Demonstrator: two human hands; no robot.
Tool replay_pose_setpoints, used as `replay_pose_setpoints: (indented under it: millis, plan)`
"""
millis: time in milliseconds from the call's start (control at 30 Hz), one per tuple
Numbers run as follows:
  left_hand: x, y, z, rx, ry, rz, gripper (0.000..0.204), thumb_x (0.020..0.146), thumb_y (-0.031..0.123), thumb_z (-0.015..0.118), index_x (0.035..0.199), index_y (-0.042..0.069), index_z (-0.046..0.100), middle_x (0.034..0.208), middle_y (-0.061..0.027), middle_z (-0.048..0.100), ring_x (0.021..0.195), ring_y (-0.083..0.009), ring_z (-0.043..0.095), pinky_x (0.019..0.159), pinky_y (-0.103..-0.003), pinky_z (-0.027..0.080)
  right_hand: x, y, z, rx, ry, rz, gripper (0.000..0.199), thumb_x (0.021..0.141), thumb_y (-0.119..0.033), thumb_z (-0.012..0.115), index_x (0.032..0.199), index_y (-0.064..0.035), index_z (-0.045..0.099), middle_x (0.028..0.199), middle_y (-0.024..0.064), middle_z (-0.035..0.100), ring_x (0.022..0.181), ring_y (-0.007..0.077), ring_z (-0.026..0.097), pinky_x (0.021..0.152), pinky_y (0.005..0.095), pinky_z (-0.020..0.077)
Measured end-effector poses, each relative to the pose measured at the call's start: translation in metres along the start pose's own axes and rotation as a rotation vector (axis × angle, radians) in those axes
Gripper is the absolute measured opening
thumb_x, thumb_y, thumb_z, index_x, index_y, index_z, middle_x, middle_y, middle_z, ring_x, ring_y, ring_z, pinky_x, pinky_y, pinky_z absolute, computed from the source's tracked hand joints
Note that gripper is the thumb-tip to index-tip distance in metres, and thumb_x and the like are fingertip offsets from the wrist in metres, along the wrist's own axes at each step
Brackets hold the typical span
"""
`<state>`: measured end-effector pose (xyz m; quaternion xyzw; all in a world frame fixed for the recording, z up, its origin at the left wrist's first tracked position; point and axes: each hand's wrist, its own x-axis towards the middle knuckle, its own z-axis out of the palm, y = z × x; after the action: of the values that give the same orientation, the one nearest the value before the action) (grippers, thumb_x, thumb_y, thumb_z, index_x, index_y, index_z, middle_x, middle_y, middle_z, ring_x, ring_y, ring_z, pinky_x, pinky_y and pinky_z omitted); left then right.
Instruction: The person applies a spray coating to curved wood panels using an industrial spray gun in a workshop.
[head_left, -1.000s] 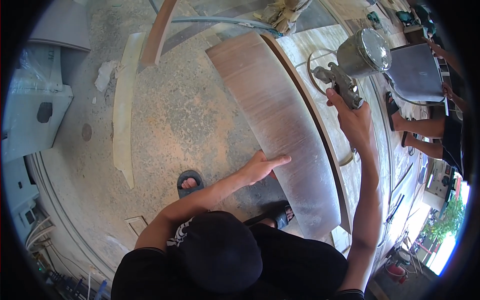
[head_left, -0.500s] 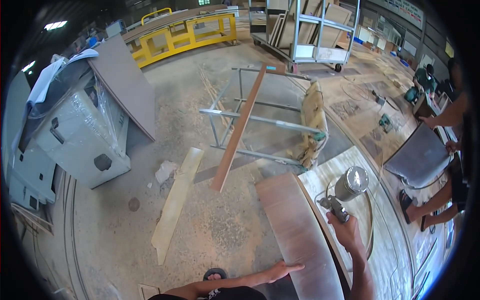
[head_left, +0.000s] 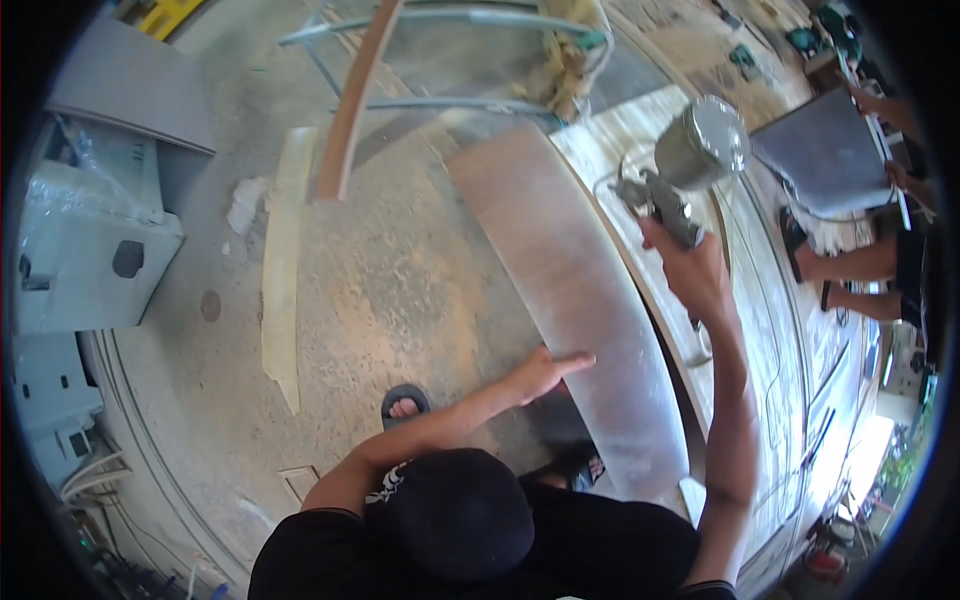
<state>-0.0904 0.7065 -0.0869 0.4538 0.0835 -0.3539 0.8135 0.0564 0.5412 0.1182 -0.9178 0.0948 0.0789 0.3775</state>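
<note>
Over the long wooden board, right hand fingers clenched round a metal-cupped spray gun, contents hidden; left hand flat, fingers spread.

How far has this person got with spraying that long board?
Hard to tell how much is coated: the long board shows an even brownish-grey sheen along its length. In hand: the right hand holds a spray gun with a metal cup above the far half, and the left hand rests flat on the near edge. No spray is visible.

The right hand covers the spray gun's grip. The board's near end disappears behind the person's shoulder. A co-worker is cut off at the right edge.
</note>
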Motion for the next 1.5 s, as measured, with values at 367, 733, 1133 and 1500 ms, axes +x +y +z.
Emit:
replay_pose_setpoints:
  millis: [367, 733, 1133, 1500]
  plan:
    - [-0.003, -0.022, 0.007, 0.044, -0.029, -0.062, 0.048, 0.1, 0.033, 0.076, 0.137, 0.004, 0.064, 0.129, -0.009, 0.072, 0.111, -0.0189, 0.07, 0.074, -0.03, 0.059, -0.005, 0.019, 0.002, -0.001, -0.044, -0.002, 0.046, 0.1, -0.049, 0.072, 0.084, -0.0058, 0.07, 0.056, -0.0082, 0.039, 0.049, 0.0045, 0.033, 0.048, 0.0295, 0.0234]
    - [-0.006, -0.02, 0.01, 0.076, -0.007, -0.099, 0.048, 0.101, 0.036, 0.073, 0.134, 0.002, 0.067, 0.129, -0.0114, 0.072, 0.111, -0.0199, 0.071, 0.079, -0.034, 0.061, 0.003, 0.02, 0.013, -0.024, -0.03, -0.011, 0.048, 0.1, -0.051, 0.072, 0.085, -0.0047, 0.072, 0.056, -0.0085, 0.037, 0.05, 0.005, 0.033, 0.049, 0.0298, 0.024]
    - [0.009, -0.027, 0.011, -0.023, -0.029, -0.08, 0.045, 0.102, 0.031, 0.073, 0.134, 0.001, 0.065, 0.125, -0.0115, 0.072, 0.105, -0.0208, 0.073, 0.075, -0.035, 0.064, 0.011, 0.02, 0.017, -0.059, -0.033, -0.001, 0.05, 0.097, -0.053, 0.074, 0.087, -0.0044, 0.074, 0.058, -0.0083, 0.042, 0.051, 0.0047, 0.038, 0.048, 0.0288, 0.0284]
    - [0.012, -0.03, 0.012, -0.022, -0.028, -0.075, 0.044, 0.103, 0.033, 0.072, 0.133, 0.001, 0.067, 0.124, -0.0117, 0.073, 0.106, -0.0209, 0.072, 0.078, -0.036, 0.064, 0.019, 0.016, 0.02, -0.075, 0.002, -0.013, 0.051, 0.097, -0.054, 0.075, 0.078, -0.0076, 0.068, 0.054, -0.0078, 0.041, 0.047, 0.0047, 0.037, 0.046, 0.0286, 0.0277]
